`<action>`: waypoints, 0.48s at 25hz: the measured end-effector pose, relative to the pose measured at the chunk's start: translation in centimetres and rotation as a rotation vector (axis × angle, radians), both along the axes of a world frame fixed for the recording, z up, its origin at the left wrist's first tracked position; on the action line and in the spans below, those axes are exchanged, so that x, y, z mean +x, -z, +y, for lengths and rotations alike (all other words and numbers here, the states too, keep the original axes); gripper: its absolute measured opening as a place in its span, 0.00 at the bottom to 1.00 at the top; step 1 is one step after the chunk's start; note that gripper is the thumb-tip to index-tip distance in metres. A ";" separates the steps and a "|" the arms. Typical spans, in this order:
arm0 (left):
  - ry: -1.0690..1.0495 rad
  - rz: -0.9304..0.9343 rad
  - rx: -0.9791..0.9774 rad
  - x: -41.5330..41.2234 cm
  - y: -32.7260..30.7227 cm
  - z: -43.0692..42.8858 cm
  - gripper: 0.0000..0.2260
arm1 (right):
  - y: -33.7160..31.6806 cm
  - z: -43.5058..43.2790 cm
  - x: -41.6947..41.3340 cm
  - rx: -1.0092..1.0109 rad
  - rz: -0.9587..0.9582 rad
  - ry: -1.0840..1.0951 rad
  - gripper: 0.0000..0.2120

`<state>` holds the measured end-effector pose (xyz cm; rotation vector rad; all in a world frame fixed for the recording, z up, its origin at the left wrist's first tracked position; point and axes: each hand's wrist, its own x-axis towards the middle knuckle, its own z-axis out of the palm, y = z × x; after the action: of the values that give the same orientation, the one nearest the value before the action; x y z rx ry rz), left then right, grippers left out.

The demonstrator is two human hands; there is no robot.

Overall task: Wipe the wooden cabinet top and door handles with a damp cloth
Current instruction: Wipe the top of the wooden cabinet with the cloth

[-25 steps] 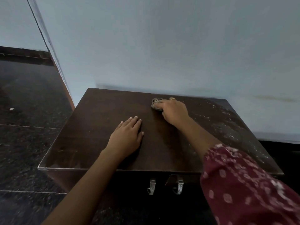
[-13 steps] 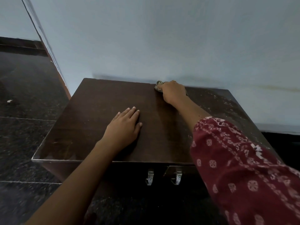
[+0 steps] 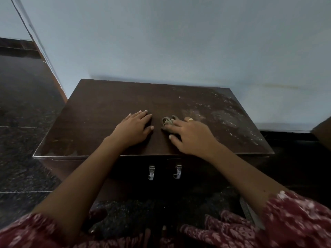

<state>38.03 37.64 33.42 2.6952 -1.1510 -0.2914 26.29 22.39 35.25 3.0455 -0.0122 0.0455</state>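
Note:
A low dark wooden cabinet (image 3: 100, 111) stands against the pale wall. My left hand (image 3: 133, 128) lies flat on its top, fingers straight. Just to its right, my right hand (image 3: 192, 135) presses a small bunched greyish cloth (image 3: 168, 120) onto the wood; the cloth peeks out past the fingertips and most of it is hidden under the hand. White dust specks (image 3: 223, 111) cover the right part of the top. Two metal door handles (image 3: 151, 172) (image 3: 178, 171) hang on the front below the top edge.
Dark speckled stone floor (image 3: 23, 97) spreads to the left and in front of the cabinet. The wall (image 3: 179, 42) runs right behind the cabinet. A dark wooden edge (image 3: 324, 133) shows at the far right. My red patterned clothing (image 3: 286, 222) fills the bottom.
My right hand has drawn the cloth back from the cabinet's rear edge toward the middle, beside my left hand. The left hand has stayed flat in place.

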 end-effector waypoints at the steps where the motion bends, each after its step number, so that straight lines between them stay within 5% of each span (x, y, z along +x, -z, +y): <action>1: 0.027 0.016 0.001 -0.4 0.0 0.0 0.26 | 0.1 0.1 -1.2 0.006 -0.017 -0.037 0.19; 12: 0.071 0.173 0.138 -0.9 -0.2 -1.9 0.55 | 0.1 -3.6 -4.2 -0.025 -0.018 -0.069 0.23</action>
<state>37.13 35.74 33.61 2.6831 -1.2173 -0.6237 22.09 18.78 35.16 3.0193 0.0921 0.0778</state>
